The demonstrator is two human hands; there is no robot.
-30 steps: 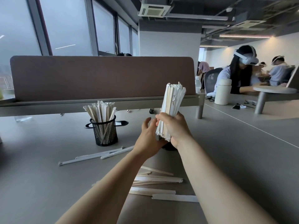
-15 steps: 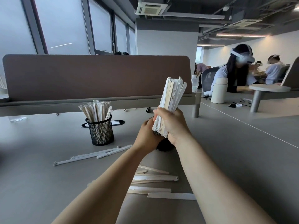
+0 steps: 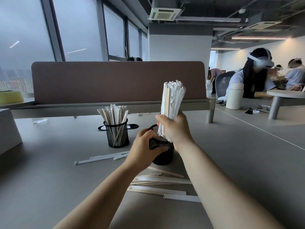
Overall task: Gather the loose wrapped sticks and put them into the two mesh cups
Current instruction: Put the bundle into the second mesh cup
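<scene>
A wide grey desk (image 3: 231,162) spreads out under both forearms, and a brown divider panel (image 3: 115,81) stands along its far edge, well beyond the hands. The right hand (image 3: 175,129) is clenched around the lower part of a thick bundle of wrapped sticks (image 3: 172,100), held nearly upright with its top leaning slightly to the right; the bundle's lower ends sit at the mouth of the near mesh cup (image 3: 162,155), though how deep they reach cannot be told. The left hand (image 3: 145,150) is curled around that cup's rim and left wall, fingers pressed against the black mesh, just below and left of the right hand. Further left and a little beyond the left hand stands the far mesh cup (image 3: 117,134), upright and filled with wrapped sticks that fan out above its rim. Left of the left wrist, a few loose sticks (image 3: 102,158) lie flat on the desk, side by side. Between the two forearms, nearer than the held cup, lies a scattered pile of sticks (image 3: 161,184), some crossing each other.
</scene>
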